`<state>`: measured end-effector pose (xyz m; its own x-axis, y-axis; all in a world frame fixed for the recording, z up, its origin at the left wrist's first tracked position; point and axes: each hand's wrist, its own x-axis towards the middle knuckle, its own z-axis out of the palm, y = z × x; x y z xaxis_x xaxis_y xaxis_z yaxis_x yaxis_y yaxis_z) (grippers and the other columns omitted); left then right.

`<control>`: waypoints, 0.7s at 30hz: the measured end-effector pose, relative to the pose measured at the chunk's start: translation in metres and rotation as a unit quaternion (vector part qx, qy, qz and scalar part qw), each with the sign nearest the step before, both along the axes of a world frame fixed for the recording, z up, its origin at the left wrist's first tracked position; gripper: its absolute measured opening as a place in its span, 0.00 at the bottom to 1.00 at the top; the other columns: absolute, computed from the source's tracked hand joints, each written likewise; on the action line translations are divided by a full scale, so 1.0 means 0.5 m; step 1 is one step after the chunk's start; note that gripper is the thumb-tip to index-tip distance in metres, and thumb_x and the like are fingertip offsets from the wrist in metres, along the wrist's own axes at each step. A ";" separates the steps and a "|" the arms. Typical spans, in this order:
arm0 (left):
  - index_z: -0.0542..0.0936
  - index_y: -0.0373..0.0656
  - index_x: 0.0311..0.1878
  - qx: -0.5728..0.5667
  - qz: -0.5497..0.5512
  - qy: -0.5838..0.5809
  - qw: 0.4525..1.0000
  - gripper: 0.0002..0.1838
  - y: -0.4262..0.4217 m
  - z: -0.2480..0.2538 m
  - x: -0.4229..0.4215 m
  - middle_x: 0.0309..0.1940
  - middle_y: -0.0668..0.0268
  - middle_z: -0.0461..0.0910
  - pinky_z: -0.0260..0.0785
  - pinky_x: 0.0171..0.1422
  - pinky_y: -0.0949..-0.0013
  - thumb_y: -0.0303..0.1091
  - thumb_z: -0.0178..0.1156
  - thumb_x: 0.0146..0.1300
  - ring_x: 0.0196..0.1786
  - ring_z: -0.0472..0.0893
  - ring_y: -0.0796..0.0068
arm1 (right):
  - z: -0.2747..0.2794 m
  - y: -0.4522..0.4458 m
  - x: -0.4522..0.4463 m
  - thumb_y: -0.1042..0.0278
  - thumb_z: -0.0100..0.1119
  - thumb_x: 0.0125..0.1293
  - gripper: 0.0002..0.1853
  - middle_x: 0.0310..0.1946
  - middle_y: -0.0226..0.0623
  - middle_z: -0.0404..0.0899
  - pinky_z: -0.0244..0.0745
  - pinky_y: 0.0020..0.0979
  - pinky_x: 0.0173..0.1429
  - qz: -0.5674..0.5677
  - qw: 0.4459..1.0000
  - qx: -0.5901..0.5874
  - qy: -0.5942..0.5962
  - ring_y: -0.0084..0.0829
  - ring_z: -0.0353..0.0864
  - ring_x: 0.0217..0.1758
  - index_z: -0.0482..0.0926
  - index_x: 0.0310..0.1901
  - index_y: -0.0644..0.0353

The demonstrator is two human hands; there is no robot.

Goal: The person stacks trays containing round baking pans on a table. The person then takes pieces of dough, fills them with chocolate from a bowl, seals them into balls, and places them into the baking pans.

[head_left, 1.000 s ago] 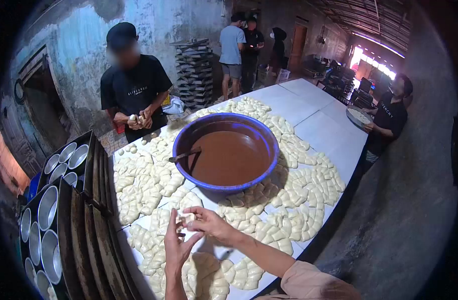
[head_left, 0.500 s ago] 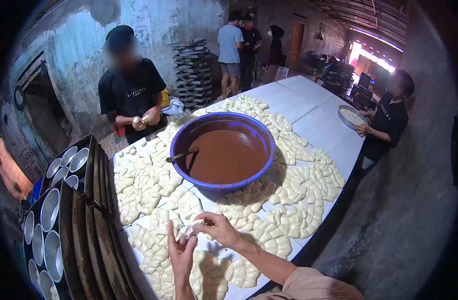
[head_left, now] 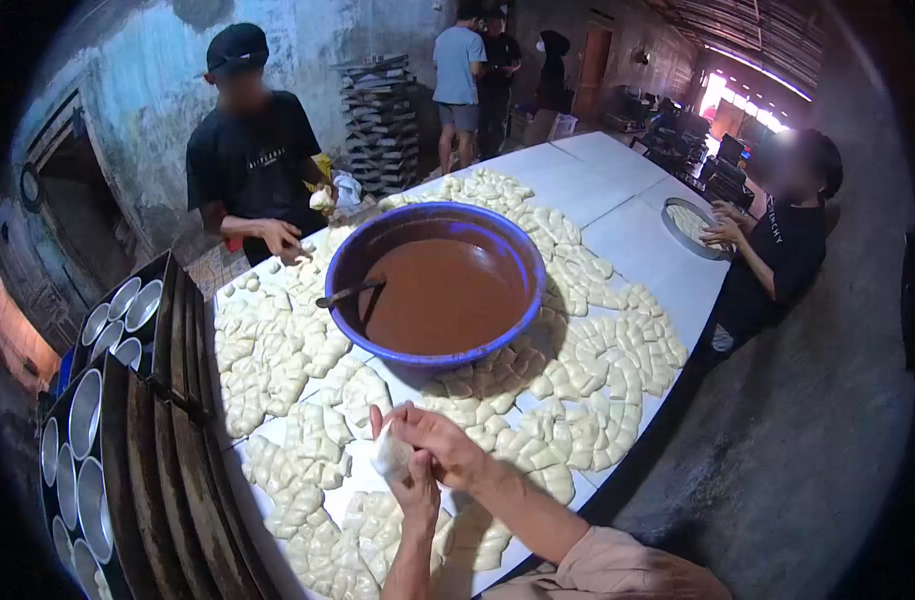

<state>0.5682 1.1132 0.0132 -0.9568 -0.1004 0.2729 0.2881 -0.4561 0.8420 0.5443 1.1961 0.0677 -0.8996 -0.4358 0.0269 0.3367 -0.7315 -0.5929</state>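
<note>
Over the near part of the table, a piece of white dough (head_left: 390, 455) is held between my two hands. My left hand (head_left: 417, 488) supports it from below, with its fingers partly hidden behind the dough and the other hand. From the right, my right hand (head_left: 442, 443) closes over the top of the piece, fingers bent against it. Beneath and around my hands lie many cut dough pieces (head_left: 312, 440), set close together. Just beyond them stands a blue basin (head_left: 447, 358) of brown filling (head_left: 457, 300), a dark-handled tool (head_left: 352, 292) leaning in it.
Stacked dark trays (head_left: 167, 470) holding round metal tins (head_left: 92, 505) stand at the left. A co-worker (head_left: 257, 160) across the table holds dough and reaches down to the pieces. Another person (head_left: 787, 220) at the right handles a round tray (head_left: 682, 225). More trays (head_left: 379, 125) are piled behind.
My hands have come closer together around the dough, which now shows as a larger white lump. The co-worker on the left has parted both hands, lowering one to the table.
</note>
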 end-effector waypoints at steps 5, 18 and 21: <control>0.41 0.48 0.81 -0.069 -0.084 -0.125 0.986 0.54 -0.049 0.047 0.011 0.70 0.49 0.64 0.74 0.59 0.70 0.28 0.69 0.62 0.62 0.75 0.67 | -0.009 0.111 -0.121 0.72 0.62 0.69 0.09 0.39 0.27 0.79 0.75 0.20 0.47 -0.216 0.947 0.184 0.151 0.17 0.79 0.41 0.74 0.48 0.59; 0.71 0.39 0.69 -0.228 -0.134 -0.236 0.935 0.27 -0.180 0.007 0.079 0.58 0.56 0.79 0.75 0.57 0.68 0.35 0.63 0.69 0.55 0.81 0.70 | -0.040 0.228 -0.384 0.59 0.55 0.65 0.14 0.41 0.45 0.84 0.75 0.42 0.51 0.114 0.483 0.812 0.306 0.45 0.83 0.47 0.80 0.46 0.59; 0.71 0.39 0.68 -0.261 -0.150 -0.241 0.923 0.27 -0.193 0.010 0.088 0.58 0.55 0.80 0.75 0.58 0.66 0.36 0.63 0.69 0.55 0.82 0.68 | -0.019 0.210 -0.380 0.58 0.57 0.63 0.15 0.39 0.42 0.85 0.74 0.40 0.51 0.149 0.509 0.804 0.270 0.39 0.83 0.46 0.82 0.44 0.60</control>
